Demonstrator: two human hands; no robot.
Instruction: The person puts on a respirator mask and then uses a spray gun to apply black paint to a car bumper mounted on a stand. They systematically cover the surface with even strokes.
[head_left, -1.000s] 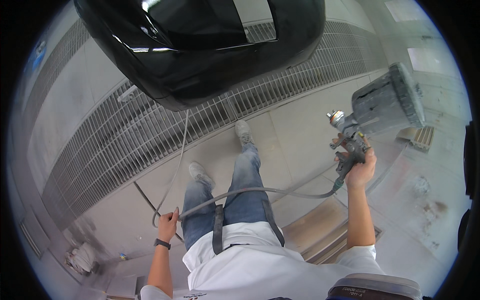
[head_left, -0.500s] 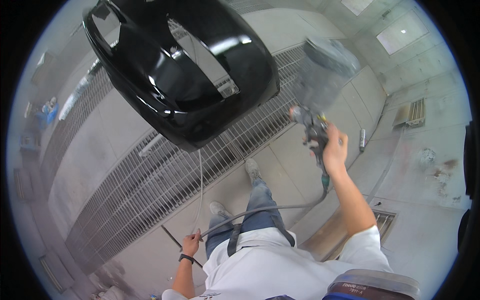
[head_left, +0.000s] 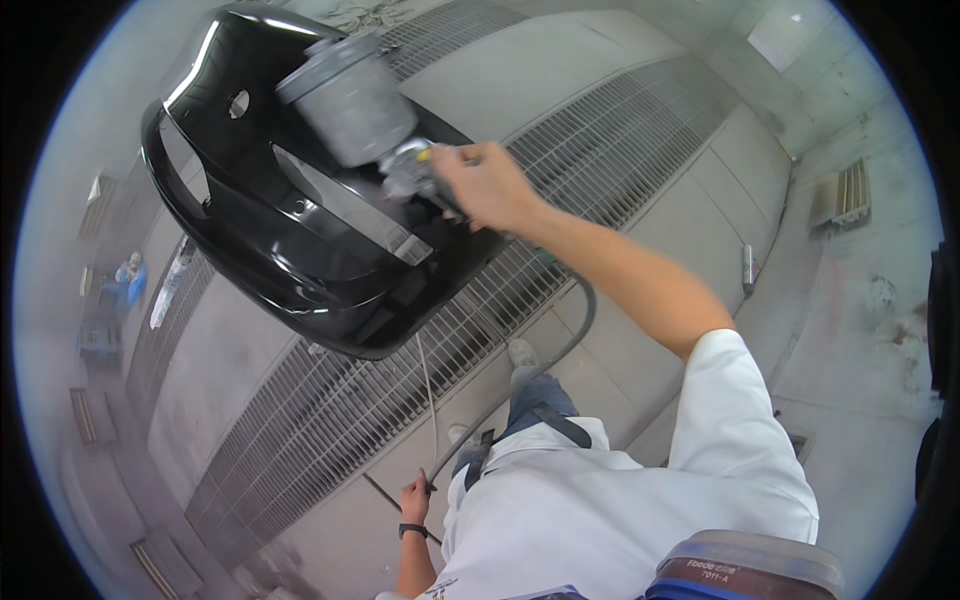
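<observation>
Head view: the right hand point(head_left: 487, 185) has its fingers clamped around a spray gun point(head_left: 385, 135), whose grey cup sits just beyond the fingertips against a glossy black car bumper point(head_left: 300, 240). The left hand point(head_left: 414, 497), fingers closed on the air hose point(head_left: 520, 385), hangs low. The bumper already looks evenly wet and glossy; I judge spraying well along, remaining passes unclear.

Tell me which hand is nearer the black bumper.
Right. The right hand holds the spray gun over the black bumper; the left hand grips the hose far below.
</observation>
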